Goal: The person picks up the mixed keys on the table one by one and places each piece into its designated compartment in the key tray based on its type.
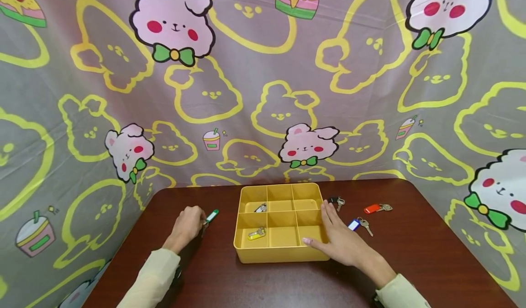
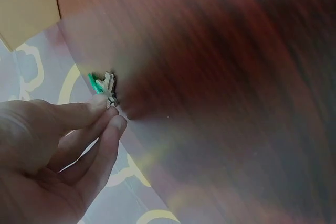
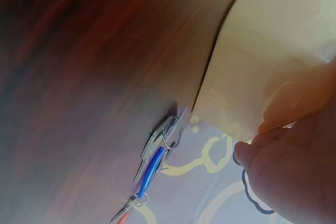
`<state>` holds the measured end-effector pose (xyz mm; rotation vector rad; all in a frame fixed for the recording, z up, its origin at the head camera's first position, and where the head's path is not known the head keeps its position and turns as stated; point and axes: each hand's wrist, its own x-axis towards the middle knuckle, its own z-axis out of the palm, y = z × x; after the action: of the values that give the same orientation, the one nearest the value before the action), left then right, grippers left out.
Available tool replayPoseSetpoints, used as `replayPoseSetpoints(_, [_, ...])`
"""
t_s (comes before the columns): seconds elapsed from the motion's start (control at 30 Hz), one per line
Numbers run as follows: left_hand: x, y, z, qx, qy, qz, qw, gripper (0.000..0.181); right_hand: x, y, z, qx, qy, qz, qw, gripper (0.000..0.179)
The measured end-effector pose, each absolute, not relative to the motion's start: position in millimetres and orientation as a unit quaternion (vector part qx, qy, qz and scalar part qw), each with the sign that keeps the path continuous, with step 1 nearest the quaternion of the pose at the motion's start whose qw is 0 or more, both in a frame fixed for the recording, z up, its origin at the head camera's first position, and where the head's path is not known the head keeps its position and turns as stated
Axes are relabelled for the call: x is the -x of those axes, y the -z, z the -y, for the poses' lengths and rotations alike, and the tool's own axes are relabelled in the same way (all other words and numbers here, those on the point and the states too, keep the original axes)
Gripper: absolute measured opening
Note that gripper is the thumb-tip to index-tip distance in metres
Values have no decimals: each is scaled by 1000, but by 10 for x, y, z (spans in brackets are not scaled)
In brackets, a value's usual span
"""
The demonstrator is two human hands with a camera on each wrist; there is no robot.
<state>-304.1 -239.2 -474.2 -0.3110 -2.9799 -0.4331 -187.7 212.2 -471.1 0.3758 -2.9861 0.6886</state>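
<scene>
At the left of the table, my left hand (image 1: 186, 228) pinches a key with a green tag (image 1: 212, 215) between thumb and fingertips. In the left wrist view the keys (image 2: 108, 83) poke out past the fingertips, low over the wood. My right hand (image 1: 347, 244) rests on the right side of a yellow divided box (image 1: 283, 255), fingers extended along its wall and thumb over the front right compartment. A key with a yellow tag (image 1: 256, 234) lies in the front left compartment. Another tagged key (image 1: 260, 208) sits in the back left one.
Right of the box lie keys with a black tag (image 1: 334, 200), a blue tag (image 1: 354, 225) and a red tag (image 1: 372, 209). The dark wooden table (image 1: 271, 283) backs onto a patterned cloth (image 1: 246, 116) that also hangs at both sides.
</scene>
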Motion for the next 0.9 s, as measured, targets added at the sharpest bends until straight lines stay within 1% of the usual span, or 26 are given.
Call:
replayPoseSetpoints(0.27, [3034, 4741, 2385, 103, 154, 980, 71, 10, 1873, 4734, -2120, -123, -222, 967, 25, 122])
replayPoseSetpoints(0.53, [3053, 4693, 2338, 113, 156, 977, 90, 14, 1867, 4712, -2119, -124, -222, 967, 28, 122])
replayPoseSetpoints(0.9, [3030, 4640, 2259, 133, 173, 970, 106, 13, 1871, 4714, -2117, -126, -222, 966, 29, 122])
